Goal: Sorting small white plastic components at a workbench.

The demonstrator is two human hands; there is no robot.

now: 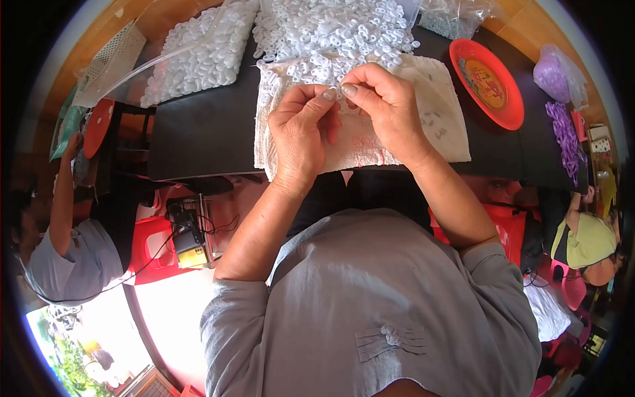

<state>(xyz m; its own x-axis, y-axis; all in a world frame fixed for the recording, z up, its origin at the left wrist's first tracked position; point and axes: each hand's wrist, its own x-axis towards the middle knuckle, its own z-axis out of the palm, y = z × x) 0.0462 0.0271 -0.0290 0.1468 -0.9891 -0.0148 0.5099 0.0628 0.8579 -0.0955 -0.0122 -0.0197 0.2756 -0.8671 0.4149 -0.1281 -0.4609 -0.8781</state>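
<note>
White plastic ring, tiny, pinched between fingertips of both hands at upper centre of frame. Left hand closed around it with thumb and forefinger; right hand likewise curled shut, thumbnail touching the same piece. Below the hands, a white cloth spread over the dark surface. Beyond, at top centre, a heap of white rings; at upper left, a clear bag of more rings. At upper right, a red plate, then purple pieces farther right.
</note>
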